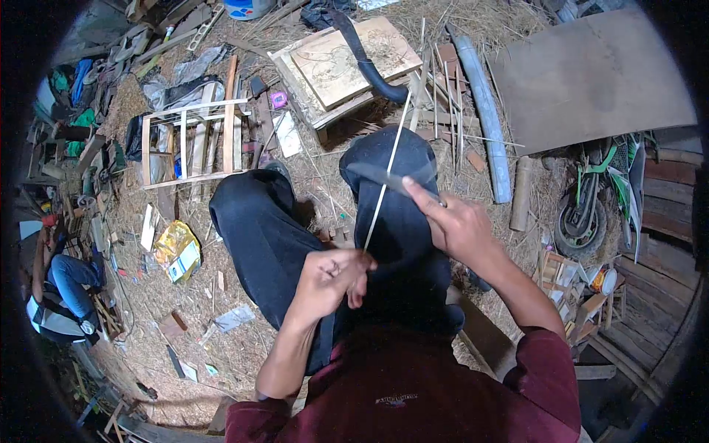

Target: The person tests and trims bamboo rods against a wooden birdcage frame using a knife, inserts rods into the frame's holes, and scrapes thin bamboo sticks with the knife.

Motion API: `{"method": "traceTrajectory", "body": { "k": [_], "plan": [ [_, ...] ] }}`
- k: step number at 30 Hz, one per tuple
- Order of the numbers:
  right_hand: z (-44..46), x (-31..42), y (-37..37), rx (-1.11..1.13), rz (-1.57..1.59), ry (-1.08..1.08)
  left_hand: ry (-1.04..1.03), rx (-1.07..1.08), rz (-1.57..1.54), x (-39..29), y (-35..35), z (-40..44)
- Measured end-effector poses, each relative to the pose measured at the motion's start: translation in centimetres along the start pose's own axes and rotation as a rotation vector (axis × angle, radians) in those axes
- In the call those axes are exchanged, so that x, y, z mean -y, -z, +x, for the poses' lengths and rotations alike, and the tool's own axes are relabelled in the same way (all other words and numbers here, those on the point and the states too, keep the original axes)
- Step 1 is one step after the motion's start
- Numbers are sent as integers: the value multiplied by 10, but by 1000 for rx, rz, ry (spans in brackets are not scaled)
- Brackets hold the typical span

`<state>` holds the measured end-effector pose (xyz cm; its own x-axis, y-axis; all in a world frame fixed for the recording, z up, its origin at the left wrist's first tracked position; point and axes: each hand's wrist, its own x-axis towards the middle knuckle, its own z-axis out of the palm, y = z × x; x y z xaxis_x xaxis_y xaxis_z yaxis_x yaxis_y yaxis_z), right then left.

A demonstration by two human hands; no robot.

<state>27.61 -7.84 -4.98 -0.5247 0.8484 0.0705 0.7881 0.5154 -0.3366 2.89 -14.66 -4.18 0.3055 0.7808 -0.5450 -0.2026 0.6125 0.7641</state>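
- One left hand (332, 279), nearest the camera and well short of the low wooden bench (395, 33), has its blurred fingers closed on the near end of the strip.
- One right hand (461, 225), farther right and a little closer to the bench, is wrapped around a knife (378, 174), its thumb along the top of the blade.
- One pale, thin strip (377, 208) slants from the left hand toward the bench's near right corner; the single blade lies across it, and its far end cannot be told from the other sticks there.
- Two knees in dark trousers (258, 221) stand on the near side of the bench, the right one closer to it.
- One yellow bag (173, 240) lies on the ground, near side and left of the bench.
- One slatted wooden frame (185, 114) sits left of the bench, with one pink tape measure (278, 100) between them.
- One dark curved tube (360, 55) rests across the bench top.
- One long grey roll (484, 118) lies right of the bench; one broad flat sheet (591, 81) is beyond it.
- One other person (74, 280) is far left of the bench.
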Motion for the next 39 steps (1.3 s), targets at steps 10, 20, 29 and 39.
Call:
{"method": "traceTrajectory", "body": {
  "k": [10,20,29,39],
  "plan": [
    [13,0,5,-226,436,-323,-51,33,21,13,18,-31],
    [4,6,14,51,77,40,-163,-63,9,-21,-22,64],
    [0,5,5,108,92,116,-159,-110,136,-6,-13,49],
    [1,0,-1,76,43,108,-93,-79,1,-2,-19,43]
  ]
}}
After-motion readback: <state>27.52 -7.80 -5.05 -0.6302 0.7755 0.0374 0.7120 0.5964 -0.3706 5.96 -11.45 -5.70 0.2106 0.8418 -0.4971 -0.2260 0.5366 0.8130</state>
